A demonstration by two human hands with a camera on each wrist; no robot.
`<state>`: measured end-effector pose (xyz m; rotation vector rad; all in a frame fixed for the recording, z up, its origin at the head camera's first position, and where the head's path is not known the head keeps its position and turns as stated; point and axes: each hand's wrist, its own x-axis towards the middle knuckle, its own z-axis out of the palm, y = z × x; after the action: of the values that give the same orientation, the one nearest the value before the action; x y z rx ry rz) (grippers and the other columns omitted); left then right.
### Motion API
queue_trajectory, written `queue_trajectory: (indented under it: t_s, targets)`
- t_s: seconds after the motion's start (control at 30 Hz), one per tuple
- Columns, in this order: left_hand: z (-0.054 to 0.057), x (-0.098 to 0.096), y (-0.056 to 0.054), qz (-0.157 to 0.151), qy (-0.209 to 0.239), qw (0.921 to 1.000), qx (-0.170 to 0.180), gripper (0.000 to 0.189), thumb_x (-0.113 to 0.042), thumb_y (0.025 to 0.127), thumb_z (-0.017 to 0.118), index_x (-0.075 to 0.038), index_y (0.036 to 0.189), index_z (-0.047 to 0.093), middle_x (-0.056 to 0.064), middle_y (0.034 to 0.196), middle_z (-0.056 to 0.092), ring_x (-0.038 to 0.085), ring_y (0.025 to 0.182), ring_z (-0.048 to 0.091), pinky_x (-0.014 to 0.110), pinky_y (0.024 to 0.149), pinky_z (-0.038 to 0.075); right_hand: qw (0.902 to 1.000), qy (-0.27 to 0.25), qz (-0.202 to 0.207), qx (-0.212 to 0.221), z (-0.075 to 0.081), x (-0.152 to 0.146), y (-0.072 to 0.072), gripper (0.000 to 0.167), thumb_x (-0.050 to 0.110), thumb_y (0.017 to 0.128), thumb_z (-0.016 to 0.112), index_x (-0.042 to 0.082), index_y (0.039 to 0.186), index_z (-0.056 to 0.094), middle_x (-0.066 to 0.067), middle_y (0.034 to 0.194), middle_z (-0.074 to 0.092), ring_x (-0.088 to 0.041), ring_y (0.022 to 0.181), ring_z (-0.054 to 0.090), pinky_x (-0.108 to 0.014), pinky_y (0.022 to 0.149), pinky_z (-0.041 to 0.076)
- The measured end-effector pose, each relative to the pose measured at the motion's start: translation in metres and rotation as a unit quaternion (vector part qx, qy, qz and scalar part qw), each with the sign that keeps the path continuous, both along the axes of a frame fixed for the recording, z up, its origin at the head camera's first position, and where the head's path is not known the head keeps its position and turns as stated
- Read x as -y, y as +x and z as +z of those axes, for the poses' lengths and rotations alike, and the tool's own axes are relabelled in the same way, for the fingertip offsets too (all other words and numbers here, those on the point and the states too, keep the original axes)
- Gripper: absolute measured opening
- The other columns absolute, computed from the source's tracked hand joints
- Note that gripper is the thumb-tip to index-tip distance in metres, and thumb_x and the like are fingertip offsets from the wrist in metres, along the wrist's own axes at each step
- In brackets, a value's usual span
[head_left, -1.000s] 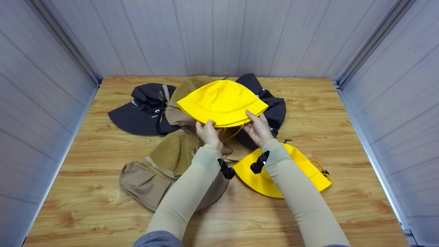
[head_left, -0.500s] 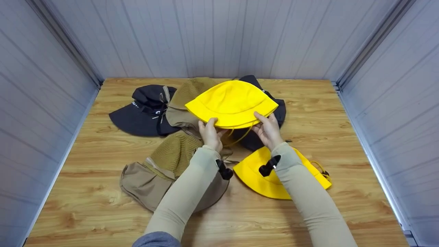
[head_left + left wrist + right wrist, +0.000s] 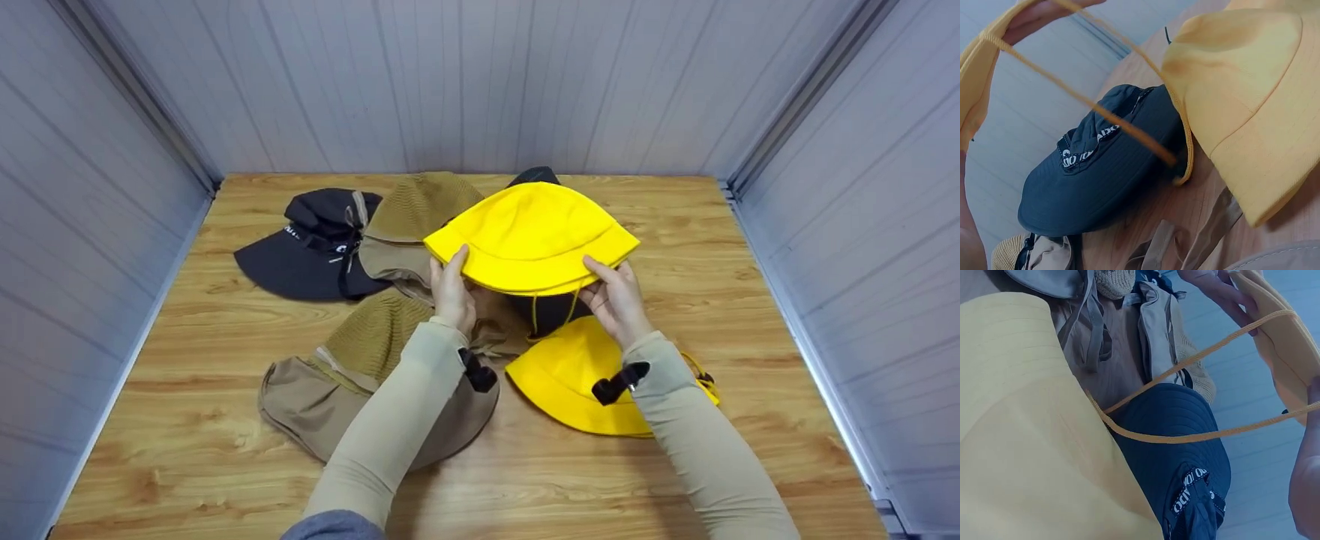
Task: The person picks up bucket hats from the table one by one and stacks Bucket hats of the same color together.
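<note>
Both hands hold up a yellow bucket hat by its brim, crown up, in the head view. My left hand pinches the near left of the brim, thumb on top. On the near right of the brim, my right hand grips the same way. A yellow cord loops down from the raised hat in the left wrist view. Below lies a second yellow bucket hat, partly covered by the right forearm. A dark hat with white-lettered trim sits behind it, largely hidden by the raised hat in the head view.
A black hat lies at the back left of the wooden tabletop. Beside it is a brown hat with a ribbed crown. Another brown hat lies front left, under the left forearm. Pale panel walls enclose the back and sides.
Both hands have carried the yellow hat to the right and slightly nearer, now covering more of the dark hat. The hands have spread a little apart, and the cord now hangs lower.
</note>
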<state>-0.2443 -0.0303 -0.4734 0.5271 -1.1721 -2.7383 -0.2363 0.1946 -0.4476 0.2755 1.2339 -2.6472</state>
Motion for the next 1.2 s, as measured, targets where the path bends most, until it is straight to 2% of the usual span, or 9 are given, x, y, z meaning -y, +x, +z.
queue_trajectory:
  t_s: [0.1,0.27,0.47,0.6,0.7,0.87,0.97,1.07,1.2]
  targets:
    - [0.000,-0.001,0.001,-0.005,0.000,1.0000,-0.005,0.056,-0.012,0.100,0.056,-0.017,0.150,0.031,0.011,0.142,0.052,0.025,0.125,0.056,0.036,0.105,0.047,1.0000,0.005,-0.003,-0.002,-0.002,-0.004,0.005,0.036,0.004,0.101,0.052,0.015,0.133,0.042,-0.007,0.103,0.072,-0.019,0.084,0.074,-0.031,0.069,0.060]
    - [0.000,-0.005,0.004,-0.018,0.003,0.9997,-0.016,0.068,-0.005,0.099,0.054,-0.023,0.156,0.021,0.010,0.147,0.047,0.024,0.130,0.052,0.035,0.109,0.043,0.9999,0.003,-0.010,0.001,-0.006,-0.011,0.012,0.036,0.003,0.101,0.052,0.015,0.133,0.042,-0.006,0.101,0.071,-0.019,0.081,0.073,-0.030,0.067,0.059]
    - [0.000,-0.011,0.008,-0.021,0.003,0.9994,-0.026,0.062,-0.001,0.099,0.051,-0.018,0.152,0.024,0.012,0.148,0.043,0.024,0.133,0.049,0.035,0.112,0.041,0.9996,0.018,-0.022,0.001,-0.006,-0.018,0.017,0.035,0.003,0.100,0.054,0.016,0.131,0.042,-0.004,0.100,0.070,-0.017,0.083,0.073,-0.029,0.069,0.059]
    - [-0.002,-0.014,0.011,-0.021,0.004,0.9994,-0.027,0.058,0.000,0.099,0.051,-0.016,0.149,0.028,0.013,0.144,0.046,0.025,0.129,0.051,0.036,0.110,0.043,0.9990,0.031,-0.031,0.003,-0.005,-0.023,0.018,0.035,0.002,0.098,0.056,0.015,0.128,0.043,-0.003,0.095,0.070,-0.017,0.079,0.071,-0.030,0.063,0.057]
    - [-0.003,-0.016,0.013,-0.025,0.003,0.9994,-0.023,0.052,0.000,0.098,0.051,-0.014,0.144,0.032,0.013,0.140,0.048,0.024,0.124,0.054,0.035,0.106,0.046,0.9984,0.034,-0.043,0.015,-0.004,-0.027,0.016,0.039,0.003,0.096,0.060,0.018,0.128,0.042,-0.002,0.100,0.069,-0.017,0.084,0.071,-0.031,0.064,0.058]
    - [-0.003,-0.021,0.018,-0.040,-0.004,0.9990,-0.018,0.047,-0.001,0.098,0.052,-0.014,0.140,0.034,0.013,0.135,0.051,0.021,0.115,0.059,0.031,0.097,0.051,0.9958,0.029,-0.074,0.044,-0.003,-0.038,0.014,0.047,0.008,0.092,0.069,0.019,0.131,0.044,-0.001,0.118,0.062,-0.015,0.103,0.066,-0.031,0.084,0.058]
    - [-0.003,-0.024,0.021,-0.052,-0.011,0.9984,-0.019,0.046,-0.002,0.099,0.052,-0.014,0.139,0.034,0.013,0.133,0.052,0.021,0.111,0.061,0.030,0.091,0.054,0.9947,0.041,-0.081,0.047,-0.001,-0.044,0.015,0.050,0.009,0.091,0.071,0.018,0.132,0.044,-0.002,0.124,0.058,-0.014,0.106,0.065,-0.029,0.088,0.057]
    - [-0.003,-0.025,0.023,-0.061,-0.027,0.9976,-0.018,0.048,-0.004,0.098,0.053,-0.015,0.141,0.035,0.013,0.132,0.053,0.020,0.107,0.063,0.029,0.087,0.055,0.9934,0.069,-0.082,0.042,0.000,-0.051,0.018,0.050,0.010,0.089,0.073,0.017,0.129,0.044,-0.003,0.121,0.059,-0.014,0.102,0.066,-0.028,0.085,0.058]
    - [-0.002,-0.025,0.026,-0.079,-0.053,0.9955,-0.008,0.044,-0.012,0.099,0.056,-0.016,0.140,0.039,0.012,0.124,0.057,0.018,0.094,0.068,0.028,0.073,0.059,0.9909,0.099,-0.085,0.033,0.001,-0.060,0.021,0.042,0.010,0.088,0.075,0.013,0.121,0.048,-0.002,0.109,0.063,-0.013,0.093,0.069,-0.027,0.079,0.059]
